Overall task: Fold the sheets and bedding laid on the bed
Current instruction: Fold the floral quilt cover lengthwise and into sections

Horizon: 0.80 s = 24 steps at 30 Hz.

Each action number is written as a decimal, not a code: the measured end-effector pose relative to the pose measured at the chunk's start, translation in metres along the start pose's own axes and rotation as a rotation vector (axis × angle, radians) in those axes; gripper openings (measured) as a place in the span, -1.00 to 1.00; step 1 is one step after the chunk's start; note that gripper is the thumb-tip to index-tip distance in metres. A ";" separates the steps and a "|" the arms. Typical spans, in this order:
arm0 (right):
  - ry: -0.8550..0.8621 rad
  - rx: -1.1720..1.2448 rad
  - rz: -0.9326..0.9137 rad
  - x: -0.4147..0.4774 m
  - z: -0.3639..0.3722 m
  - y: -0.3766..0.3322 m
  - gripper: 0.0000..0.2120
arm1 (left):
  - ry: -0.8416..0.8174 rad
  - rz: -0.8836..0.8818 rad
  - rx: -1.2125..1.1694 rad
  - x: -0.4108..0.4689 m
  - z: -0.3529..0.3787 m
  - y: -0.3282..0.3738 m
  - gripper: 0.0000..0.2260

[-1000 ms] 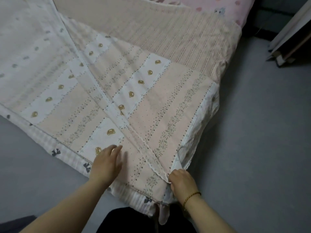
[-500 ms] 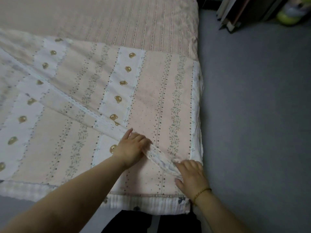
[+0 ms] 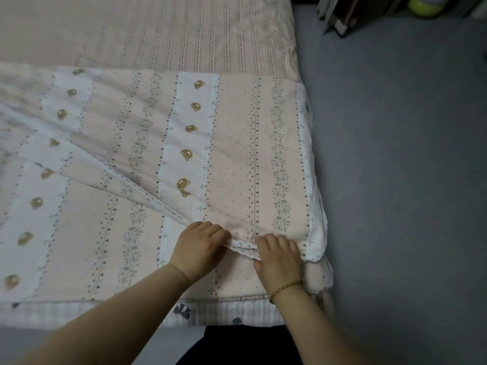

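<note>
You stand at the near right corner of the bed [image 3: 158,35], looking down. The pink bear-print sheet [image 3: 237,154] lies spread over it, one layer folded diagonally across another. Your left hand [image 3: 200,250] and right hand [image 3: 279,259] sit close together, fingers curled round the sheet's scalloped edge [image 3: 242,246] (a thin gold bracelet [image 3: 284,288] circles the right wrist). You appear to be mid-fold, gathering this edge. The next move likely calls for lifting it and carrying it across, keeping the corners matched and the cloth taut.
</note>
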State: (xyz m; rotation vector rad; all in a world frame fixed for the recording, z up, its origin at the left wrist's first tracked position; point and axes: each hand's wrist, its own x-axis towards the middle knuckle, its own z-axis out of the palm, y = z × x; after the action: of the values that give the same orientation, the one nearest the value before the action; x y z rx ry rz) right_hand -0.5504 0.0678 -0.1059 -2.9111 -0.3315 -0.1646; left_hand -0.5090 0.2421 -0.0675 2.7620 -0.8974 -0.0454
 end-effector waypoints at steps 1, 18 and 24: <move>-0.008 -0.014 -0.011 0.003 0.000 -0.001 -0.51 | -0.009 -0.005 -0.008 -0.005 -0.001 0.000 -0.75; 0.141 0.063 -0.060 0.033 -0.074 0.070 -0.68 | 0.174 -0.390 0.101 -0.024 -0.058 -0.048 -0.76; 0.286 -0.033 -0.229 0.008 -0.086 0.088 -0.51 | 0.182 -0.415 0.025 -0.067 -0.053 -0.014 -0.69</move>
State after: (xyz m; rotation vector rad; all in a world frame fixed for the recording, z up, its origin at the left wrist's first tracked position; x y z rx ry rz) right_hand -0.5295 -0.0329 -0.0379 -2.8193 -0.6144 -0.6190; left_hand -0.5495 0.3036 -0.0218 2.8681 -0.2739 0.1436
